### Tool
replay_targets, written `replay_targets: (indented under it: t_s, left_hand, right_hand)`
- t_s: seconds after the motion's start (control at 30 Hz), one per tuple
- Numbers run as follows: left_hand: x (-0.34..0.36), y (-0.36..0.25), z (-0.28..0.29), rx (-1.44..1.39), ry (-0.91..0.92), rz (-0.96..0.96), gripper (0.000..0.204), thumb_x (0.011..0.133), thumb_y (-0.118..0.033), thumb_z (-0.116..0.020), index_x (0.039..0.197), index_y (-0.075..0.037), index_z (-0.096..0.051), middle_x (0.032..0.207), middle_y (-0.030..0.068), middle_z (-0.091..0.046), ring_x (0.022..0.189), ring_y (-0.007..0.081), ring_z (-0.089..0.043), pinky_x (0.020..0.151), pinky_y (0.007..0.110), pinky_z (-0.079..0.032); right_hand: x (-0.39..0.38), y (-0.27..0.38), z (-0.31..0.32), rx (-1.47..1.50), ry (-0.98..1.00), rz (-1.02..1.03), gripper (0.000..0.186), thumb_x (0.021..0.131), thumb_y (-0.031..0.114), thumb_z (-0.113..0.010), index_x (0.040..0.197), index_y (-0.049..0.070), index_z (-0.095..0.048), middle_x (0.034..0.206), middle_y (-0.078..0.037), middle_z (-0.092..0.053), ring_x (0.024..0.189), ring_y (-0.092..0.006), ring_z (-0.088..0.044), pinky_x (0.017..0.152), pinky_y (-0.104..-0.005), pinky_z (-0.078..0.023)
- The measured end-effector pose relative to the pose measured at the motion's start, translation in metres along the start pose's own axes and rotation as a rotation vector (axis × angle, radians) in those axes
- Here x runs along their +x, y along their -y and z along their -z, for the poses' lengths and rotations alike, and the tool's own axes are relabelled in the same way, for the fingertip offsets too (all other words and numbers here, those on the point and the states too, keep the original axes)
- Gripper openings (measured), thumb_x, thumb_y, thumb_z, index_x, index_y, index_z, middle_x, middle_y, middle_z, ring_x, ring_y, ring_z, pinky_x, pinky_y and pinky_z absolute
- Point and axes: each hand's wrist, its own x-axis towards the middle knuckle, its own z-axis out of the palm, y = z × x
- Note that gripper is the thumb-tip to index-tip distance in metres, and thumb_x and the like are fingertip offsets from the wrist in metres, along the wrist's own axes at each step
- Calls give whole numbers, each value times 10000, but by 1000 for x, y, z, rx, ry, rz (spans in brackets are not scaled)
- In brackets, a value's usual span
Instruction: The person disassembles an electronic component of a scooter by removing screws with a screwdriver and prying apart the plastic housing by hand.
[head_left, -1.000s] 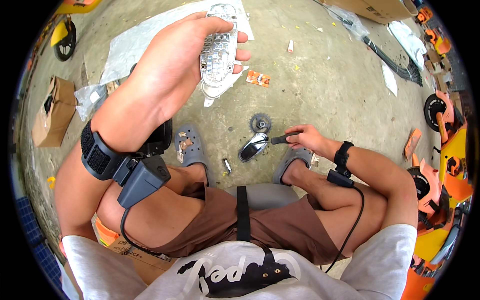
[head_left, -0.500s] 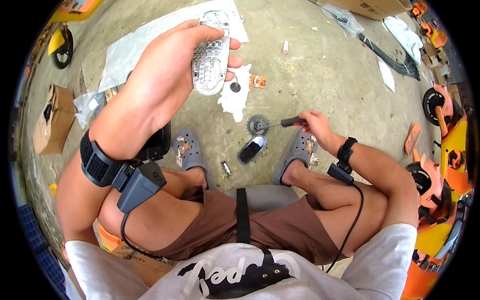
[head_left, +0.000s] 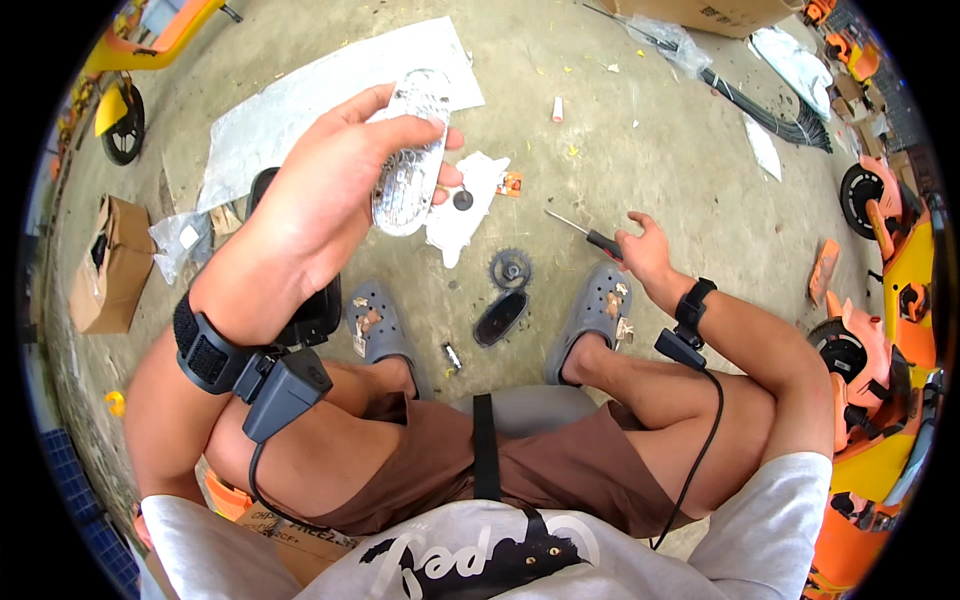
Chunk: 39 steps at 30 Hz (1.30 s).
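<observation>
My left hand [head_left: 325, 180] is raised over the floor, its fingers closed round a clear, silvery oval lamp unit [head_left: 408, 195] with a faceted surface. The thumb lies across the lamp's face; the other fingertips show past its right edge. In my right hand [head_left: 648, 250], above my right shoe, is a screwdriver [head_left: 604, 243] with a dark and red handle. Its bare metal shaft points up and left, touching nothing. Between my shoes, a dark toothed wheel [head_left: 511, 268] lies on the concrete beside a black oval part [head_left: 501, 318].
A white irregular sheet [head_left: 470, 225] lies beyond the toothed wheel, beside a small orange packet [head_left: 510, 184]. A small cylinder [head_left: 453, 356] rests near my left shoe [head_left: 380, 325]. A cardboard box [head_left: 112, 270] stands at left; orange and yellow vehicles [head_left: 890, 310] line the right.
My left hand has come lower and nearer with the lamp unit, which is tilted differently. The screwdriver's tip has swung up, away from the toothed wheel.
</observation>
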Motion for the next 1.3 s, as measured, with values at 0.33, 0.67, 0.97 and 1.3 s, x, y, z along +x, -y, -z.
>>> replay_targets:
  t_s: [0.33,0.67,0.97,1.3]
  left_hand:
    - [-7,-13,-20,10,206,69,436,883,-99,-685,1263,21,-507,908,102,-665,629,167,-635,585,276,-524]
    - [-2,-12,-18,-10,249,137,406,939,-73,-573,1310,40,-451,1055,187,-680,795,232,-701,654,320,-570]
    - [2,-7,-12,-52,183,84,331,1011,-225,-549,1252,1,-532,967,126,-686,777,198,-680,693,310,-559]
    - [5,-4,-13,176,-3,82,502,879,-33,-689,1320,0,-451,968,119,-661,730,192,-679,595,289,-536]
  right_hand:
    - [-59,91,-23,568,837,67,744,940,305,-621,1506,-13,-258,1330,-140,-536,1204,-222,-531,931,-380,-510]
    - [-79,105,-16,582,680,133,400,922,198,-690,1230,-2,-531,1066,-157,-662,843,-189,-691,735,-314,-578]
    - [-80,123,8,833,571,204,404,935,190,-671,1228,-36,-510,1102,-178,-655,904,-235,-692,774,-318,-586]
    - [-90,132,11,937,582,189,334,937,206,-648,1169,-1,-525,1111,-162,-632,880,-229,-678,772,-306,-570]
